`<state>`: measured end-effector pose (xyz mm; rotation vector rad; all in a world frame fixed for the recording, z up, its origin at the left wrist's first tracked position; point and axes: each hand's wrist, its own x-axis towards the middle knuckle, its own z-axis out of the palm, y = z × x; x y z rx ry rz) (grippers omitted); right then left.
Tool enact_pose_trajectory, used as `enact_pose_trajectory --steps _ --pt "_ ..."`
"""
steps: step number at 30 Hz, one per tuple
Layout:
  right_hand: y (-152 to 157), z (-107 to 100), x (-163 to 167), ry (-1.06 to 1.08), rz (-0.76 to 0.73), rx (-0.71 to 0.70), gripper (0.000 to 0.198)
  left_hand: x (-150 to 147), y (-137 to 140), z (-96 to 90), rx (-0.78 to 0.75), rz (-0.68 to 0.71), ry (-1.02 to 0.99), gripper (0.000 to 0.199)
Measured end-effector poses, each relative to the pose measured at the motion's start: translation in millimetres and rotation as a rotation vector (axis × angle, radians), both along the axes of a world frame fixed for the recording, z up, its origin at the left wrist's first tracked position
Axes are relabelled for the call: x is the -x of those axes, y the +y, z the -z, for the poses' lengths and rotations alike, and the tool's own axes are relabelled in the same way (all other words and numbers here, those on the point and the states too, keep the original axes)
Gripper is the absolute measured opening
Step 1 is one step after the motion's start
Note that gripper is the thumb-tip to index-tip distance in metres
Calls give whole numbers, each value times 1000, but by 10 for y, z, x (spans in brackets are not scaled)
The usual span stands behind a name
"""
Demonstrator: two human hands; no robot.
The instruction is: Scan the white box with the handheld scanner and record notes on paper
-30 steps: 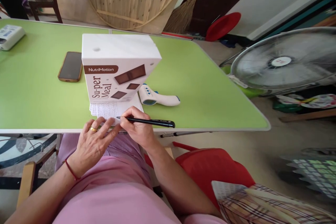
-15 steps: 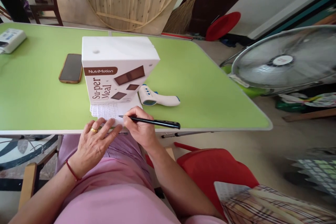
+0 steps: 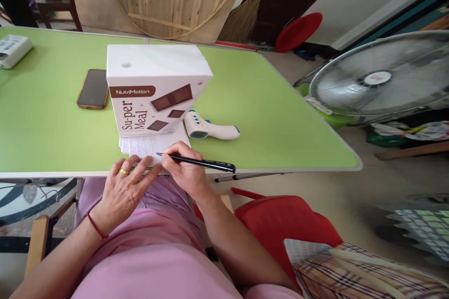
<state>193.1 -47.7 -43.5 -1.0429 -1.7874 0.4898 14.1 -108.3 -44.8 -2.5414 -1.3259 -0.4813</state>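
While the left hand (image 3: 122,191) lies flat with its fingers spread, pressing the near edge of the paper sheet (image 3: 154,144) on the green worktop (image 3: 273,121), the right hand (image 3: 185,170) is just beside it, its grip closed around the black pen (image 3: 196,162). From this grip the pen tip points left onto the sheet, and the long body runs out to the right.
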Motion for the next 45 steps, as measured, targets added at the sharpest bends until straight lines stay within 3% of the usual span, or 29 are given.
enact_pose_trajectory --steps 29,39,45 --pt "-9 -21 -40 -4 31 15 15 -4 8 -1 -3 -5 1 41" --pt "-8 -41 -41 -33 21 79 14 -3 -6 -17 4 -11 8 43" --pt "-17 -16 -43 40 36 35 14 -2 0 -16 12 -15 5 42"
